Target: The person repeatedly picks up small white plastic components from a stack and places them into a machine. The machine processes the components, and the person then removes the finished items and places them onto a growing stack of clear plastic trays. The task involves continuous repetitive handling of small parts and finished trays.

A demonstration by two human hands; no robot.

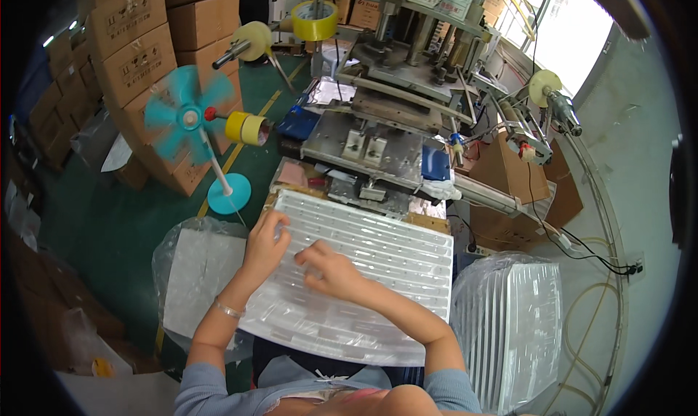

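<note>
Lower centre of the frame, the left hand (265, 243) and right hand (327, 269) rest half-curled, fingertips on the white compartment tray (378, 270), grasping nothing visible. Best work row by row, keeping the tray steady.

Tray under both hands: clear, whitish moulded plastic tray (378, 260), ribbed in rows of small pockets.
Left hand (265, 245): thin silvery bracelet (230, 310) at the wrist.
Right hand (329, 269): bare, with a pale blue-grey sleeve (452, 387) up the arm.
Right of the hands: stack of white ribbed trays in a clear plastic bag (509, 325).
Left of the hands: white flat sheets in a clear bag (196, 270), on dark green floor (109, 220).
Beyond the hands: grey metal press machine (378, 132) with blue parts.
Far left: turquoise-bladed standing fan (190, 118) with red hub knob; brown cardboard boxes (138, 52); yellow tape rolls (314, 20).
</note>
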